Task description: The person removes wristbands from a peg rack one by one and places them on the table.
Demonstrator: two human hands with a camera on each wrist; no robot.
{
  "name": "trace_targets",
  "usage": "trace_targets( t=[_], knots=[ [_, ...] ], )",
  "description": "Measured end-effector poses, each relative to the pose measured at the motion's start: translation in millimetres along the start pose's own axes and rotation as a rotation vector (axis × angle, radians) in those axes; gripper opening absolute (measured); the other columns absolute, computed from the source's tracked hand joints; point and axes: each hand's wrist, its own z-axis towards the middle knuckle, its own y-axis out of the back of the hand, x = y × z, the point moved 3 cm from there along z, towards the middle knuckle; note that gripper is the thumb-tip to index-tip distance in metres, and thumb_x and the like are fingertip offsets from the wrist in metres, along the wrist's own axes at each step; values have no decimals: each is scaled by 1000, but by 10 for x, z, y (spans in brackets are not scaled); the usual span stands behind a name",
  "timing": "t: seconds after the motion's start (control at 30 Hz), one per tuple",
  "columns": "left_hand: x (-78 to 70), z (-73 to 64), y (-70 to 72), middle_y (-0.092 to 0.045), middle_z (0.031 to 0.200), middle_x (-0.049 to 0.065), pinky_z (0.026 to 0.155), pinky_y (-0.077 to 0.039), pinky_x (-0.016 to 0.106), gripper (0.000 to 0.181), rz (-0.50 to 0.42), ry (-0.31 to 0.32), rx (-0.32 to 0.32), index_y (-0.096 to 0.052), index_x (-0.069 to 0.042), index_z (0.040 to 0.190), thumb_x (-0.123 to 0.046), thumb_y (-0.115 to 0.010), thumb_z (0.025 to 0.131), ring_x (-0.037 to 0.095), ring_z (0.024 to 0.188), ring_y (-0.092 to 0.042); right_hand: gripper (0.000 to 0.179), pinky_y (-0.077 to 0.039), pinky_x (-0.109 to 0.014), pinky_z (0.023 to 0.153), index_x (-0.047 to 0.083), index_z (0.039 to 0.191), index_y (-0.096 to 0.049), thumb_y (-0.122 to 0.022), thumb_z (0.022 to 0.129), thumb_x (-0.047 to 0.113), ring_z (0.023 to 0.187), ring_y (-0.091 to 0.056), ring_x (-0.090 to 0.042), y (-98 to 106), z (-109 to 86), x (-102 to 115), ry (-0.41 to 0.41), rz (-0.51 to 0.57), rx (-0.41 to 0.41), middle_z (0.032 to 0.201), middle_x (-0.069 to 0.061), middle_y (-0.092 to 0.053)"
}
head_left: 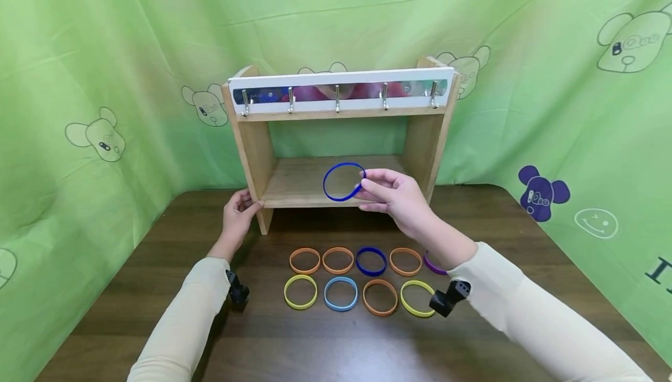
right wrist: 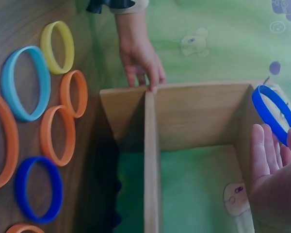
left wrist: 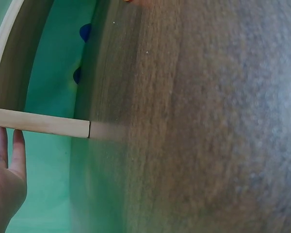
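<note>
My right hand [head_left: 401,198] pinches a blue silicone wristband [head_left: 326,189] between thumb and fingers, in front of the wooden shelf [head_left: 315,200]. In the right wrist view the blue band stands tilted by the thumb, near the hook rail. My left hand [head_left: 238,221] holds the shelf's left side panel low down, thumb at the front edge and fingers on the outer face. Five metal hooks, no: several metal hooks [head_left: 338,99] line the shelf's white top rail, with no band on them.
On the brown table [head_left: 252,335] lie two rows of wristbands: several orange ones [head_left: 380,312], a dark blue one [head_left: 371,273], a light blue one [head_left: 341,308], yellow ones [head_left: 300,306] and a purple one [head_left: 434,267] partly behind the right forearm. A green curtain [head_left: 336,14] hangs behind.
</note>
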Motion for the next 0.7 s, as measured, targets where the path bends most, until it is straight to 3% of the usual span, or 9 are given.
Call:
trace_targets(
  t=[0.17,0.43,0.7],
  knots=[
    [-55,-23,18,-59,109,10,78,-50,18,37,-31,15,10,-55,9,123,6,-67,87,22,100,-56,13,-57,-40,77,3,110,-59,-60,97,5,87,-70,-23,166,-90,-55,-18,-15,2,96,-6,-68],
    [-298,-142,-41,-56,116,22,79,-50,18,38,3,-1,51,-52,13,124,8,-64,88,20,99,-55,13,-57,-35,76,7,109,-62,-60,97,7,86,-70,-19,458,-275,-140,-32,-61,-20,99,-6,-67],
    [-309,-147,-30,-58,108,13,77,-51,18,36,5,-7,36,-54,13,121,9,-64,87,19,96,-56,11,-58,-33,73,13,103,-68,-62,96,8,85,-70,-19,722,-477,-261,-63,-62,-34,99,-8,-69]
  ],
)
